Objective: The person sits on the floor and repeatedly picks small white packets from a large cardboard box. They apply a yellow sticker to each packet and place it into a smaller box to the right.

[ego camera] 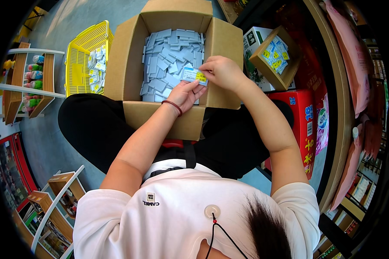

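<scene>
Between my two hands is a price tag (190, 75), a printed card in white, blue and yellow that seems to sit in a clear holder. My left hand (185, 94) supports it from below, thumb on its lower edge. At its upper right, the fingertips of my right hand (221, 70) pinch the corner. Both hands are over an open cardboard box (126, 58), which stands before me between my legs. Inside lies a loose heap of pale grey-blue plastic tag holders (168, 55). Part of the heap is hidden behind my hands and the tag.
Left of the box stands a yellow plastic basket (78, 71) with printed tags (98, 66). At right, a small cardboard box (277, 76) holds more printed tags (275, 53), beside a red carton (293, 100). Shelving (338, 136) curves along the right; a display rack (45, 77) stands left.
</scene>
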A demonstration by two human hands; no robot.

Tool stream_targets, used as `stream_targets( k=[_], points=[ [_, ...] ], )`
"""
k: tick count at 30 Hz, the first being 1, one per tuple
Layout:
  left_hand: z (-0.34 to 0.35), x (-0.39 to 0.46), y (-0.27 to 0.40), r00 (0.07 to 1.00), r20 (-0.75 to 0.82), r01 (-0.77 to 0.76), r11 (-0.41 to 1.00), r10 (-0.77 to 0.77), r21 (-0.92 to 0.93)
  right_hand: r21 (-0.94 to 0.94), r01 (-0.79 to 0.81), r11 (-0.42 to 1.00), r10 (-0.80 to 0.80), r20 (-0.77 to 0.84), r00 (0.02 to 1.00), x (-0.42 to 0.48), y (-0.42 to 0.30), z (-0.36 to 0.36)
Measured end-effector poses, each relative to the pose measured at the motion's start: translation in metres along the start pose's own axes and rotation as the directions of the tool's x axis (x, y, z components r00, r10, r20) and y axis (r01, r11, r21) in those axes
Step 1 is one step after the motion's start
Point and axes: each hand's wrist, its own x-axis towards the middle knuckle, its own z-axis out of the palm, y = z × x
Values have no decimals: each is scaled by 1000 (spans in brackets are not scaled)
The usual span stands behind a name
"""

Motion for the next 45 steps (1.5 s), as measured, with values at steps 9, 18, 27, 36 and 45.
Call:
stream_targets(
  k=[9, 18, 27, 36, 45],
  points=[
    [0, 0, 0, 1000, -11, 6, 1000, -6, -10, -159, 68, 985, -67, 10, 998, 2, -8, -2],
    [0, 0, 1, 1000, -12, -1, 1000, 1, -28, -227, 79, 971, -58, 98, 993, 2, -10, -3],
    [2, -1, 1, 1000, -10, -4, 999, 3, -33, -221, 144, 965, -140, 33, 990, 2, -7, 0],
    [-3, 1, 1, 998, -43, -49, 998, 47, -50, 3, 31, 1000, -31, 24, 999, 3, -1, 2],
    [-1, 1, 15, 953, -237, -215, 973, 191, -81, 394, -364, 844, 330, 155, 931, -3, 30, 18]
  ],
)
